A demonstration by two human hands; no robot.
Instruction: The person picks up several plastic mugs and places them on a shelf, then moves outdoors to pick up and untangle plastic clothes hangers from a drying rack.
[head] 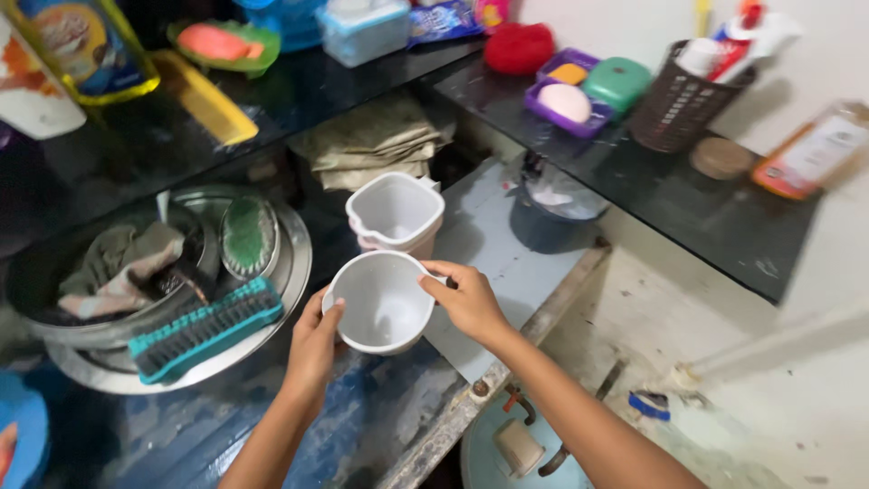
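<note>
Pale grey plastic mug (380,303) (empty, round-rimmed) is gripped by both hands, left (314,344) and right (468,301).

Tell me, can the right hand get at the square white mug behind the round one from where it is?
Probably yes. The right hand grips the round white mug by its rim, as does the left hand. The square white mug stands just beyond with nothing between, but the right hand would have to let go first.

teal scrub brush (204,328) on steel tray (294,263), brown basket (674,104) & purple soap dish (566,104) on shelf.
</note>
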